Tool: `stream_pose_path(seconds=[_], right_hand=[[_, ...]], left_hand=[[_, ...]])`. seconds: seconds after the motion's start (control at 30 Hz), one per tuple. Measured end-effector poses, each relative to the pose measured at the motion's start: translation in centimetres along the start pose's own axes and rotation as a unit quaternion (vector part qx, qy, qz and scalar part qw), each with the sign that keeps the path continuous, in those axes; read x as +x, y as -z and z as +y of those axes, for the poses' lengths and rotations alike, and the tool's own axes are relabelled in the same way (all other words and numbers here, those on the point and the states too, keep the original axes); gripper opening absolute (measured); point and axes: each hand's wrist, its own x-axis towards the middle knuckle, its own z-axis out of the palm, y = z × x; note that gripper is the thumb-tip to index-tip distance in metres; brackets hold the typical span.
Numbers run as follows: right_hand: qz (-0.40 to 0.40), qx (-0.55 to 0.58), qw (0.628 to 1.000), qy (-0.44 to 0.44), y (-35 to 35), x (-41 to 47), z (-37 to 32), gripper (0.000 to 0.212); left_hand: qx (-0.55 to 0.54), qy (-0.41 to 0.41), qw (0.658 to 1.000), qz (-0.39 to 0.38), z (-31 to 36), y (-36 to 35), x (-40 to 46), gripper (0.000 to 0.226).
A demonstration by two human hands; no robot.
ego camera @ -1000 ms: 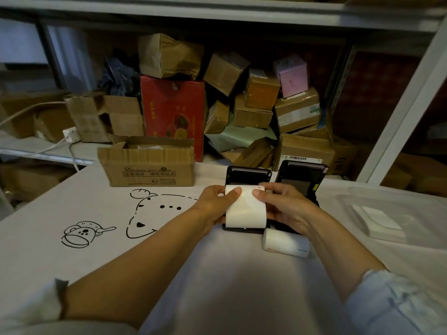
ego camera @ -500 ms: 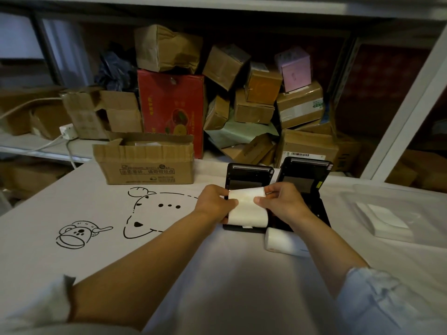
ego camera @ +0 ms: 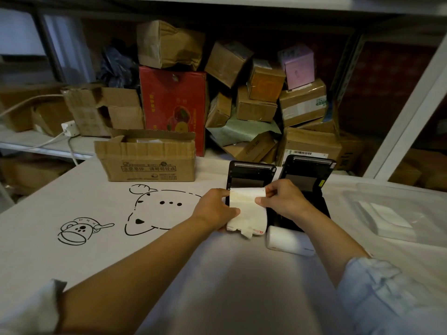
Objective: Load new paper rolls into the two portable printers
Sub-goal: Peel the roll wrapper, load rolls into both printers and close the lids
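Two black portable printers stand side by side on the white table with their lids up: the left printer (ego camera: 251, 174) and the right printer (ego camera: 306, 175). A white paper roll (ego camera: 248, 210) with a torn lower edge lies over the left printer's open bay. My left hand (ego camera: 214, 210) grips its left side, and my right hand (ego camera: 281, 201) pinches its right edge near the top. A second white paper roll (ego camera: 289, 241) lies on the table in front of the right printer, untouched.
An open cardboard box (ego camera: 147, 157) stands at the table's back left. A clear plastic tray (ego camera: 396, 209) holding white paper sits at the right. Stacked boxes (ego camera: 263, 93) fill the shelf behind. Cartoon drawings mark the tablecloth (ego camera: 96, 213) at left.
The paper's loose end has been drawn out further toward me over the left printer, and its torn edge now shows. Both hands kept hold, the left one sliding lower.
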Motion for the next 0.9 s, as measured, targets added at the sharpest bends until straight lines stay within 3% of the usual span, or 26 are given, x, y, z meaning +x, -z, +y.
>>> stream_pose_path(seconds=[0.43,0.63,0.73,0.9], right_hand=[[-0.042,0.031,0.998,0.032,1.2,-0.5,-0.7,0.023],[-0.039,-0.033,0.997,0.056,0.7,-0.6,-0.3,0.049],[-0.026,-0.058,0.997,0.050,0.6,-0.5,-0.4,0.051],[-0.013,-0.056,0.996,0.070,1.0,-1.1,-0.7,0.044]], left_hand=[[-0.010,0.003,0.999,0.047,0.1,-0.7,0.7,0.045],[0.016,-0.009,0.998,0.062,0.0,-1.1,0.7,0.049],[-0.003,-0.005,0.999,0.052,-0.1,-1.1,0.5,0.051],[-0.086,0.002,0.994,0.071,0.2,-0.6,0.8,0.033]])
